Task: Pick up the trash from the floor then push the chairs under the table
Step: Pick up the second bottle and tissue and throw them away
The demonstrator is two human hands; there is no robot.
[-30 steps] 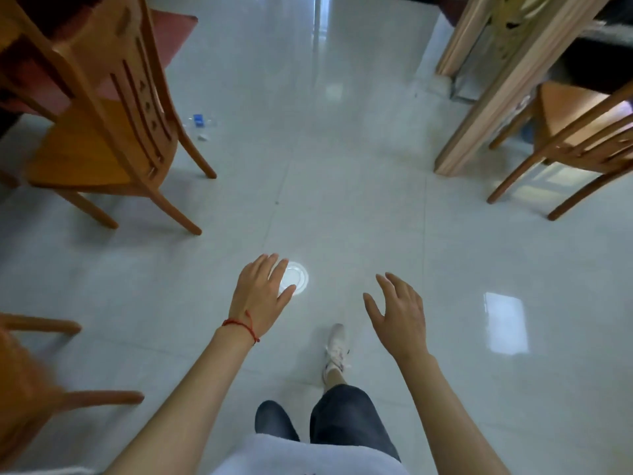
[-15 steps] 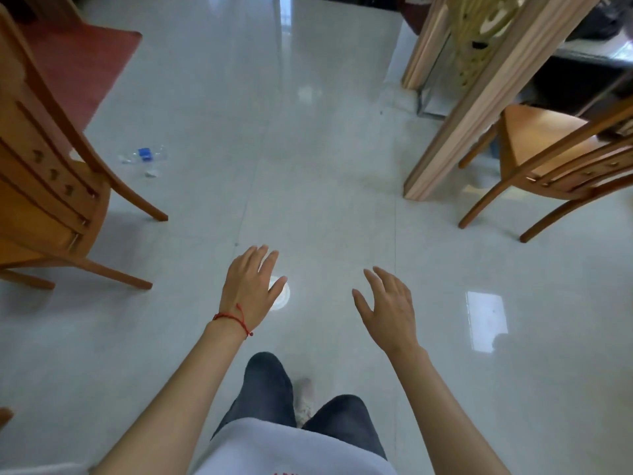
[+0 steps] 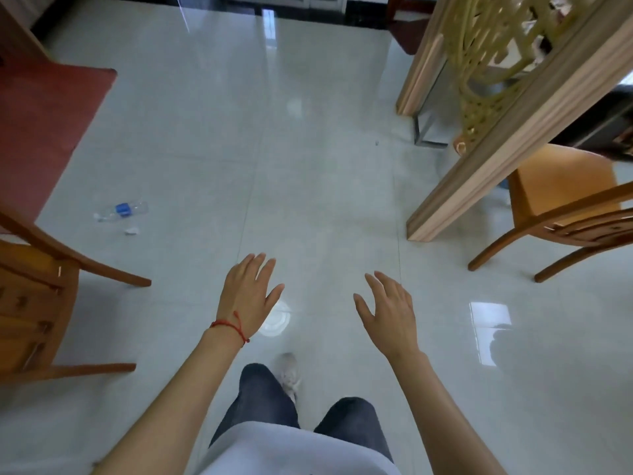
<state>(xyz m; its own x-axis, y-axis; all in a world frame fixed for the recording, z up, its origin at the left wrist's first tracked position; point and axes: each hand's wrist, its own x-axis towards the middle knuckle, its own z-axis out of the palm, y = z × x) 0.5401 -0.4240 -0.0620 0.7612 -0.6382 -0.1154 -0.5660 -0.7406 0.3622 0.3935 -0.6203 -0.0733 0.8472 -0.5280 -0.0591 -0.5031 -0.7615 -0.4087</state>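
Head view: on the glossy pale tiled floor (image 3: 308, 166) a clear plastic water bottle (image 3: 121, 210) with a blue label lies on its side, well to the left; whether anything is inside it cannot be made out. Just beside it, toward the camera, sits a small crumpled white scrap (image 3: 131, 230), too small to identify. A round white lid or disc (image 3: 276, 320) lies flat on the tiles near the middle, partly covered by the left hand (image 3: 248, 296) above it; whether the hand touches it cannot be told.

The left hand has its fingers straight and spread, holding nothing, and a red string bracelet (image 3: 228, 325) circles its wrist. The right hand (image 3: 388, 311) is held out apart from the left, fingers relaxed and slightly fanned, also holding nothing.

A wooden chair (image 3: 37, 286) stands at the left edge, cut off by the frame so only its seat side and legs show. A second wooden chair (image 3: 565, 200) with an orange seat stands at the right, partly hidden under the table (image 3: 496, 138), whose pale wooden leg slants down to the floor with gold carved fretwork behind it. A red mat (image 3: 44, 125) lies at upper left, its near end hidden by the chair. Below, dark trouser legs and one pale shoe (image 3: 289, 373) show, blurred.
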